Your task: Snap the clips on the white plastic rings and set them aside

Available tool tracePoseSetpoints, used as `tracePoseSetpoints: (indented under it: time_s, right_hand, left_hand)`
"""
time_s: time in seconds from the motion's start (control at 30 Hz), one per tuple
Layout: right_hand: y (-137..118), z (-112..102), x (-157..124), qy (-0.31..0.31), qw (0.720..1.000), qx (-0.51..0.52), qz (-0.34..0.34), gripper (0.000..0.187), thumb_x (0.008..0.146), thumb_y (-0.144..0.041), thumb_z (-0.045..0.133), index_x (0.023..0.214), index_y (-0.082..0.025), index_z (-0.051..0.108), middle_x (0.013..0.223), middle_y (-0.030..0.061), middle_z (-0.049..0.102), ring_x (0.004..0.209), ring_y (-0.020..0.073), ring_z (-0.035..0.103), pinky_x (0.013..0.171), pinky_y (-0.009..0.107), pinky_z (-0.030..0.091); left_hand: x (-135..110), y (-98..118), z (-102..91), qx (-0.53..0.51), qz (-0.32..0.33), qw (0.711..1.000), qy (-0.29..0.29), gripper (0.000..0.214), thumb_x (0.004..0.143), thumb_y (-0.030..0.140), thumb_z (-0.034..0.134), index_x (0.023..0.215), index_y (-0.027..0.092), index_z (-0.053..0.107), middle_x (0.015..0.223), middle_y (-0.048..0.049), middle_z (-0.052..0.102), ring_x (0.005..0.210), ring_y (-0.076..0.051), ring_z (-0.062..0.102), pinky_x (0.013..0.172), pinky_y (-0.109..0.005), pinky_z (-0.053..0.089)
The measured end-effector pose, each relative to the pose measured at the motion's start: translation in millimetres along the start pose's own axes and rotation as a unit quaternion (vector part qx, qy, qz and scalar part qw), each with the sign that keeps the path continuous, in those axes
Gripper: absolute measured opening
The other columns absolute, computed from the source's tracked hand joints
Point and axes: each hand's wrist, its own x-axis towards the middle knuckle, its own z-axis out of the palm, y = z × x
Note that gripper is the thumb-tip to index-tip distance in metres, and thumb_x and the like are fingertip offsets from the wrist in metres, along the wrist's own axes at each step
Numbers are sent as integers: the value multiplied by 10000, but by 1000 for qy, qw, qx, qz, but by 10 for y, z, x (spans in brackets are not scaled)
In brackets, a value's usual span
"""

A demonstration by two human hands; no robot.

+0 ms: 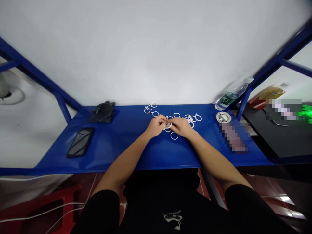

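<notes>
My left hand (pixel 156 126) and my right hand (pixel 182 126) meet over the middle of the blue table. Their fingers are pinched together around a small white plastic ring (pixel 170 125), which looks like a curtain ring with a little eyelet. The fingertips partly cover it. Just in front of my hands lies a loose white ring (pixel 174 136). Several more sit around a ring (pixel 198 117) to the right, some overlapping. Farther back on the left is a small group with a ring (pixel 147 110), and a single ring (pixel 155 114) rests beside my left hand.
A dark phone-like object (pixel 80 142) and a crumpled black plastic bag (pixel 102 112) lie on the left. On the right stand a water bottle (pixel 227 98) and a round roll (pixel 223 117), near a blurred-out item (pixel 234 138). Blue frame bars (pixel 63 105) flank the table (pixel 117 143).
</notes>
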Motion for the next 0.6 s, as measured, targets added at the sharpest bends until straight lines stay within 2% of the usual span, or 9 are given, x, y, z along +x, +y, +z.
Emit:
tracePoseSetpoints:
  time_s: [0.13,0.23,0.33,0.5,0.6]
  right_hand:
    - [18,-24,-6,-2,999,0,32,333,1092,-406,461,1048,-211,727,923,89,778,832,219,692,738,314,462]
    - [15,-51,-7,3,998,1,71,389,1111,-423,404,993,-206,705,871,83,754,796,212,673,712,304,438]
    - [6,-72,-3,1,997,2,83,454,1125,-471,349,953,-207,674,841,80,729,769,204,652,688,299,410]
    - [-10,-68,12,-14,997,-1,71,528,1128,-536,304,851,-208,613,764,57,674,692,186,586,654,299,365]
    - [-11,-64,17,-24,997,4,70,558,1127,-562,284,841,-208,607,759,54,664,691,183,574,658,299,362]
  left_hand:
    - [-15,-1,-18,-34,45,998,-15,172,976,343,609,1014,190,678,802,-22,743,691,-149,701,660,-268,539]
    - [-20,47,-17,8,112,994,3,210,946,390,696,1011,191,709,854,-38,750,762,-160,708,724,-292,567]
    - [-17,85,2,61,168,983,45,174,918,361,744,977,197,748,933,-55,764,816,-164,701,766,-304,574]
    - [-17,61,13,85,152,981,88,225,937,317,718,1120,204,784,961,-60,792,808,-163,720,791,-317,594]
    - [-18,57,2,97,169,977,90,205,936,282,702,1103,215,800,919,-52,791,811,-171,720,804,-333,598]
